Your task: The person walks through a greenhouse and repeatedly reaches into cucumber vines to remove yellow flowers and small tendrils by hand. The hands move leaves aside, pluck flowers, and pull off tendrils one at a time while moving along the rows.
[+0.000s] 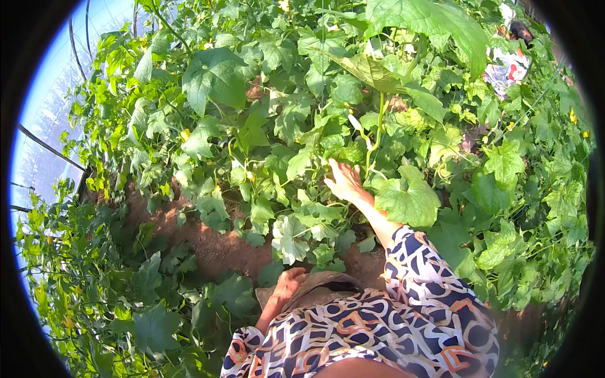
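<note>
My right hand [346, 182] reaches in among the lobed leaves of climbing gourd-type vines, its fingers spread beside a pale green stem [376, 137]. Nothing is seen held in it. A broad leaf [409, 198] lies just right of my wrist, over part of the forearm. Down at my waist, my left hand [290, 281] has its fingers curled at the edge of a brown cloth bag or apron [312, 289]; whether it grips the cloth cannot be told. A slender pale young fruit or bud [354, 122] hangs above my right hand.
Dense vines with yellow flowers [185, 135] stand ahead and on both sides. Bare brown soil [217, 248] runs between the rows. Thin green strings [323, 71] rise through the leaves. Another person in a patterned top [506, 71] is among the plants at upper right. Dark frame bars [52, 150] cross the left.
</note>
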{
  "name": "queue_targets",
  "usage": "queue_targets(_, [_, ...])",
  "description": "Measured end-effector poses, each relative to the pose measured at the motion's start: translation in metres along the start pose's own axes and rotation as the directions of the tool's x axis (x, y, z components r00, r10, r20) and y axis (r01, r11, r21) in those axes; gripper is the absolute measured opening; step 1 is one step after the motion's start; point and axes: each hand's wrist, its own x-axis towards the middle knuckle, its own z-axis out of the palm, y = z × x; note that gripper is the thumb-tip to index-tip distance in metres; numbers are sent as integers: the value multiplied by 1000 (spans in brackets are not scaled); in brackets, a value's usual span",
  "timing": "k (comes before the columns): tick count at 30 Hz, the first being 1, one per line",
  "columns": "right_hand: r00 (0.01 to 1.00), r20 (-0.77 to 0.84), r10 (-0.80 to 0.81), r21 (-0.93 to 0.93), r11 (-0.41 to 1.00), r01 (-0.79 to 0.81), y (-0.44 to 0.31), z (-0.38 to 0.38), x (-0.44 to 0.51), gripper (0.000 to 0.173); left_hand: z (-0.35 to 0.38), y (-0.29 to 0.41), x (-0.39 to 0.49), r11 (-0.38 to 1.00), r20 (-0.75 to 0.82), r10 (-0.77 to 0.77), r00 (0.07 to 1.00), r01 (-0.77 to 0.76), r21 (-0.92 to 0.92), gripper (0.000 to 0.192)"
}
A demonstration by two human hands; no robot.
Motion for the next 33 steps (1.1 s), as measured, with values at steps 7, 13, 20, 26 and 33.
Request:
queue_targets(7, [949,-80,-305,419,854,310,10,-35,-83,41,-35,33,-12,991,-305,46,951,-82,-107,33])
queue_targets(13, [949,-62,-308,336,889,311,27,-67,-139,26,-60,151,81,861,-388,449,805,-506,-54,25])
queue_targets(20, [955,-70,-288,121,948,294,17,-70,-163,19,-22,280,209,836,35,491,871,-459,-301,19])
queue_targets(26, [968,-90,-232,43,971,237,-9,-65,-172,20,15,293,259,925,385,373,844,-303,-231,44])
queue_targets(33, [997,-22,-79,-125,989,76,9,-69,-181,21,-23,304,215,893,758,370,538,-431,-130,47])
